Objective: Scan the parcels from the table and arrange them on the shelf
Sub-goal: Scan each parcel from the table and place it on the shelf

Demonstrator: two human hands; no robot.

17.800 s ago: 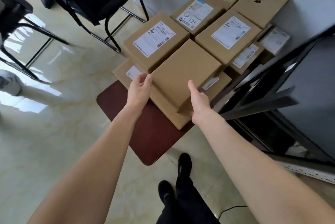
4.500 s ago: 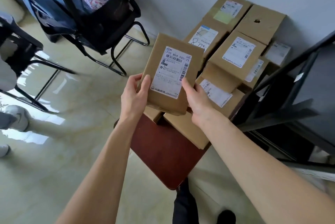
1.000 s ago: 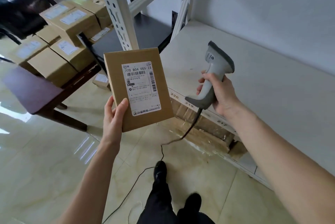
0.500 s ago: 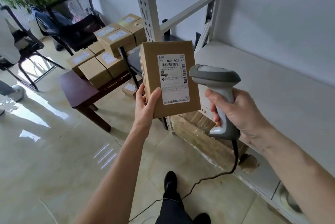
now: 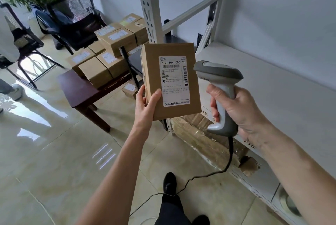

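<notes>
Since half a second ago, little has been moved: the barcode scanner (image 5: 219, 95) has been kept just right of the labelled parcel (image 5: 171, 81). That parcel is gripped upright at its lower left corner by the left hand (image 5: 147, 105). Fingers of the right hand (image 5: 238, 110) are wrapped round the scanner handle. Remaining parcels (image 5: 109, 53) are stacked on the dark table (image 5: 76, 88), left of the held parcel; the white shelf (image 5: 272, 86) is seen to its right.
</notes>
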